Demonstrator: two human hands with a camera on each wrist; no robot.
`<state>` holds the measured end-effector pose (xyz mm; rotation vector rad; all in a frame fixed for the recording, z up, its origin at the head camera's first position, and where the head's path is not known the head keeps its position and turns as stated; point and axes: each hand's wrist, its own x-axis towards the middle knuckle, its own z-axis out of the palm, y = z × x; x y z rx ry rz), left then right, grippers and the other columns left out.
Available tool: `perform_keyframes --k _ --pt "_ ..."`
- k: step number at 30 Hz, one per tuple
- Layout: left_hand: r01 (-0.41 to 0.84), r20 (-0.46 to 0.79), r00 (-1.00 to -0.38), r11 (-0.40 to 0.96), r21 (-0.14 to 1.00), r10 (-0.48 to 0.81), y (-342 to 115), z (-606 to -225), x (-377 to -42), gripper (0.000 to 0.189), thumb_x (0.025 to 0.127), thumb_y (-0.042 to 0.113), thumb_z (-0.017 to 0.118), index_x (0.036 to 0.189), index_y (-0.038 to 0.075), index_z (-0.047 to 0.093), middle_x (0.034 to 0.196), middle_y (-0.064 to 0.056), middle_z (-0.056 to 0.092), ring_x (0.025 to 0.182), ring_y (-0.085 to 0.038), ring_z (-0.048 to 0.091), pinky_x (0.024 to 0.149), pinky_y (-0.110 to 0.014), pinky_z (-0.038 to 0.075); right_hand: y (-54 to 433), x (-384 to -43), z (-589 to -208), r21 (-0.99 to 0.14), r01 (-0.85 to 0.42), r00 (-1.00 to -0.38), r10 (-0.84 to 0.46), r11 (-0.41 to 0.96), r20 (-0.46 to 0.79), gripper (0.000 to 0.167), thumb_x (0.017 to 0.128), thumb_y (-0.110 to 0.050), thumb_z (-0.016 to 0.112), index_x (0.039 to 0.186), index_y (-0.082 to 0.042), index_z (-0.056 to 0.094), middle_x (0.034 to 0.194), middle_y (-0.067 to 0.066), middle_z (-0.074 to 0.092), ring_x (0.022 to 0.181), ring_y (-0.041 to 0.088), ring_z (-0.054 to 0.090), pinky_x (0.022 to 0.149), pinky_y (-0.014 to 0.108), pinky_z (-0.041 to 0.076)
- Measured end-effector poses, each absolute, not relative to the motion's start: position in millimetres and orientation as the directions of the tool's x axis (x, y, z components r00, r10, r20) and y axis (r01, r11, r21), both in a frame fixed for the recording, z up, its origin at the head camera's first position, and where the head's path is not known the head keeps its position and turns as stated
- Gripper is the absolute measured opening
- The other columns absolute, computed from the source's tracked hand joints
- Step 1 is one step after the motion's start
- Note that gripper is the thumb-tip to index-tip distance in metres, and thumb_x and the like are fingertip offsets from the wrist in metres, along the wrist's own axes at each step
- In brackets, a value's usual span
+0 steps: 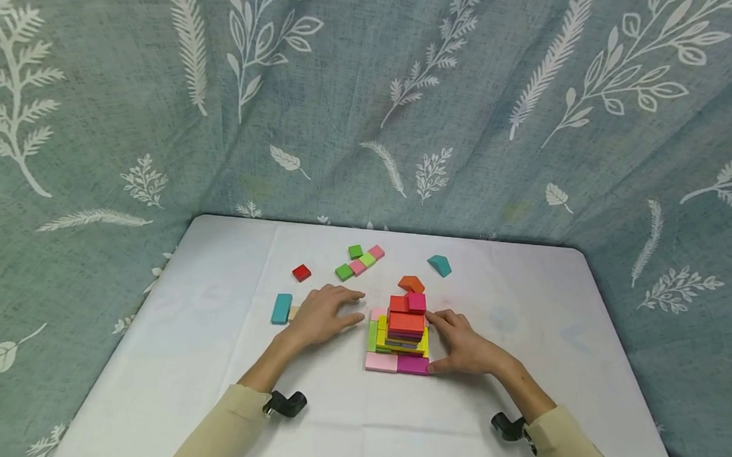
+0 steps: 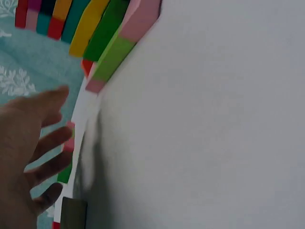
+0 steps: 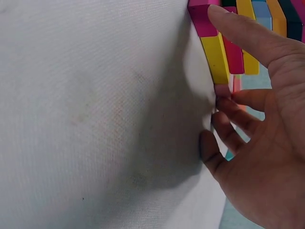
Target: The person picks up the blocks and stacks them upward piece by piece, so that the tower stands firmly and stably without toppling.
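Observation:
A layered stack of coloured wooden blocks [image 1: 405,323] stands mid-table, wide at its base and narrower above. Its base has a pale pink block [image 1: 381,363] and a magenta block [image 1: 413,365] in front. My right hand [image 1: 462,346] spans the stack's right side, fingers spread. In the right wrist view its thumb [image 3: 238,26] touches the magenta block [image 3: 202,19], and its forefinger reaches the pink block [image 3: 222,90] at the far corner. My left hand [image 1: 321,317] hovers left of the stack, apart from it, fingers loosely bent around nothing.
Left of the left hand lie a red block [image 1: 302,273] and a teal block [image 1: 281,308], with a beige block [image 1: 294,313] partly hidden. Behind are several green and pink blocks [image 1: 367,260], an orange block [image 1: 411,284] and a teal angled block [image 1: 440,265]. A patterned curtain [image 1: 348,115] hangs beyond.

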<state>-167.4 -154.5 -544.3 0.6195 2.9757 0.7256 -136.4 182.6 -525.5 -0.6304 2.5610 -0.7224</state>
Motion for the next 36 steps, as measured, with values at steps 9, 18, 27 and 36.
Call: perform_keyframes --k 9,18,27,36 --pt "0.134 0.196 -0.979 0.893 0.429 0.053 -165.7 -547.5 -210.2 0.049 0.086 0.041 0.077 0.128 0.017 0.068 0.118 -0.008 0.063 0.106 -0.029 0.059 0.082 -0.046 0.051 183.0 -136.7 -525.4 -0.573 -0.31 -0.81 -0.526 0.759 -0.259 0.109 0.07 -0.046 0.09 0.158 -0.017 0.033 0.151 0.006 0.039 0.136 0.027 0.035 0.107 0.052 0.043" --pt "0.166 0.17 -0.98 0.909 0.383 0.107 -168.8 -547.0 -232.5 0.048 0.092 0.025 0.074 0.138 0.017 0.062 0.136 -0.007 0.061 0.116 -0.031 0.057 0.089 -0.045 0.049 183.1 -136.1 -525.3 -0.564 -0.293 -0.817 -0.509 0.772 -0.272 0.109 0.069 -0.047 0.09 0.157 -0.018 0.034 0.151 0.005 0.039 0.138 0.028 0.034 0.108 0.053 0.042" --pt "0.18 0.131 -0.982 0.89 0.42 0.136 -177.4 -543.9 -235.4 0.036 0.09 0.036 0.076 0.122 0.022 0.071 0.12 0.0 0.071 0.107 -0.026 0.06 0.089 -0.048 0.045 181.8 -138.4 -525.3 -0.557 -0.293 -0.818 -0.506 0.777 -0.276 0.108 0.069 -0.047 0.09 0.157 -0.017 0.034 0.151 0.006 0.039 0.137 0.029 0.034 0.107 0.054 0.042" --pt "0.304 0.291 -0.945 0.732 0.61 0.15 -173.8 -527.6 -213.8 0.038 0.087 0.04 0.078 0.12 0.022 0.071 0.11 0.002 0.07 0.095 -0.019 0.059 0.084 -0.046 0.045 181.4 -138.8 -526.3 -0.57 -0.295 -0.814 -0.514 0.767 -0.27 0.109 0.069 -0.048 0.09 0.157 -0.017 0.034 0.151 0.007 0.038 0.137 0.03 0.034 0.108 0.056 0.04"
